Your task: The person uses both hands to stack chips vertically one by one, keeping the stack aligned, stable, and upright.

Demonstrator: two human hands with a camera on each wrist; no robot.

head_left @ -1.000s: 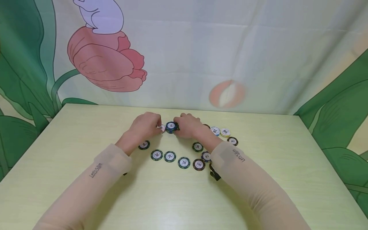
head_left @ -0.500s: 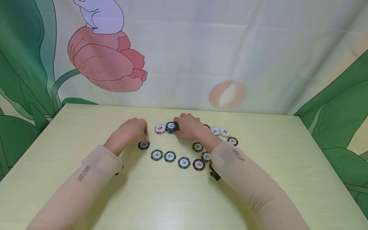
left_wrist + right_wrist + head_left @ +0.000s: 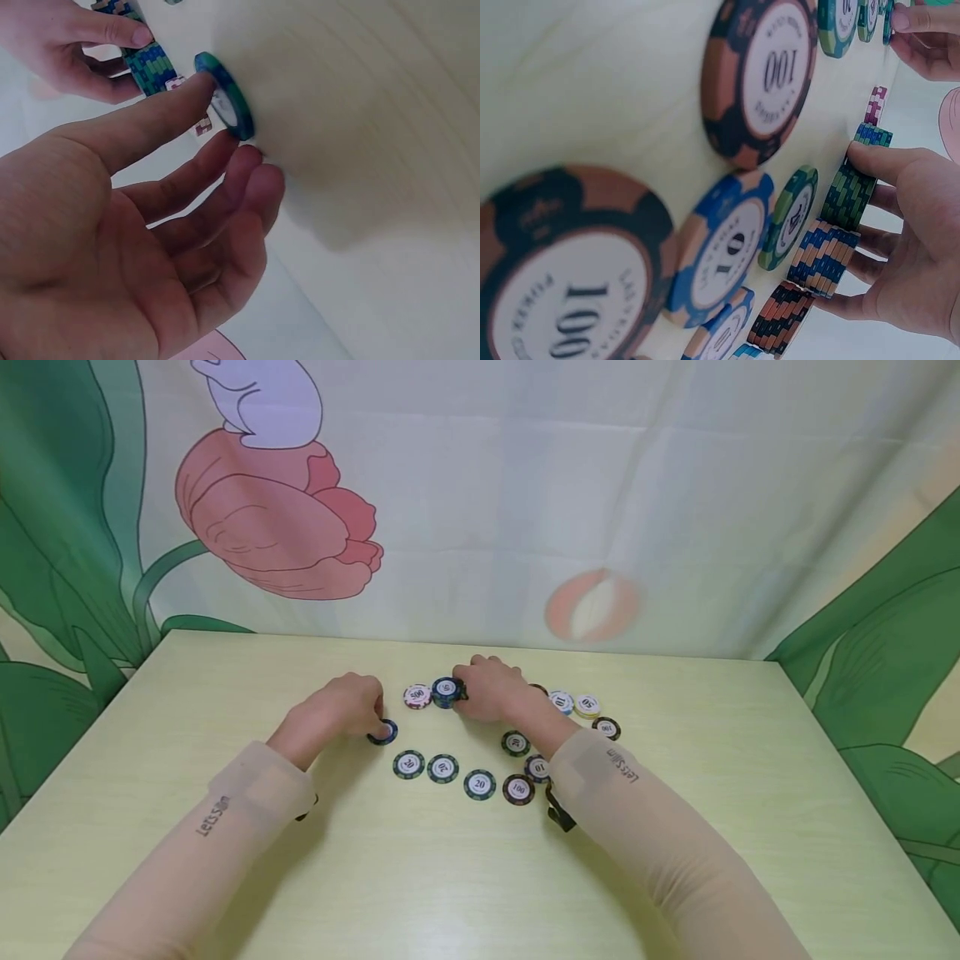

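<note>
My left hand (image 3: 337, 706) pinches a blue-and-green poker chip (image 3: 225, 97) between thumb and index finger, at the left end of the loose chips. The left wrist view has this chip tilted on its edge, with the other fingers loosely curled below it. My right hand (image 3: 487, 689) grips a green chip stack (image 3: 847, 195) in the back row, thumb on the near side and fingers behind. Against its left end stands a blue-green stack (image 3: 447, 691), and left of that a pink-and-white stack (image 3: 417, 696) topped by a 500 chip. The right palm hides part of the row in the head view.
Several loose chips lie in a curve nearer the person, among them a green 20 chip (image 3: 480, 785) and a black-and-orange 100 chip (image 3: 519, 789). Blue-white (image 3: 561, 702) and yellow-white (image 3: 587, 706) chips sit to the right. A printed curtain (image 3: 480, 510) hangs behind the table (image 3: 450, 885).
My left hand has left the pink-and-white stack, moved left and nearer, and taken hold of the blue-and-green chip, which has shifted slightly right and away. My right hand stays put.
</note>
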